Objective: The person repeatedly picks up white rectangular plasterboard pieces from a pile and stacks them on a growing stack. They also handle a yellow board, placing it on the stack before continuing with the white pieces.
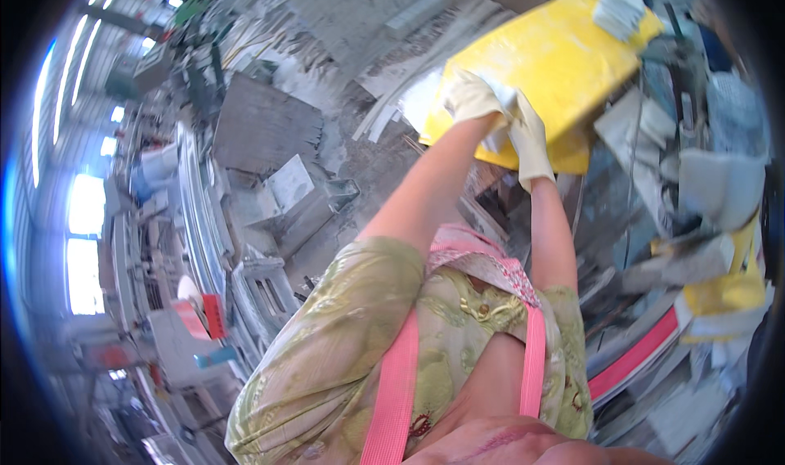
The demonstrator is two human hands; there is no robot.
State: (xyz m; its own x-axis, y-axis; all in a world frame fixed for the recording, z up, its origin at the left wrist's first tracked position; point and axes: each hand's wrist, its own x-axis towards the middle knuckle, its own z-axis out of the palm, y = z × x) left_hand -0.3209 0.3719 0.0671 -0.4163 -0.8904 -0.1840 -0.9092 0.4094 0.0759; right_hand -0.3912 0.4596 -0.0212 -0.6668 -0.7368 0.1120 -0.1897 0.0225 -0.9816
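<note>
The yellow panel (540, 56) is the largest thing under the hands, a flat, dusty sheet whose long axis runs away from the person, from the near edge beneath the gloves up toward the far corner. It lies ahead of and beyond both grips, tilted across a cluttered workbench (695, 179).

Both hands meet at its near edge. The left hand (473, 97), in a pale glove, sits just on the nearer corner, fingers curled over the edge; whether they pinch the sheet or only press on it I cannot tell. The right hand (530, 138), gloved the same, lies just beside the left and a little closer to the body, its fingers folded around a small white cloth or pad (500, 113) that sits between the two gloves and touches the yellow surface. Neither hand is clearly nearer the panel; both are on it.

Far beyond the grips, on the panel's far corner, rests a small grey-white block (619, 8).
</note>
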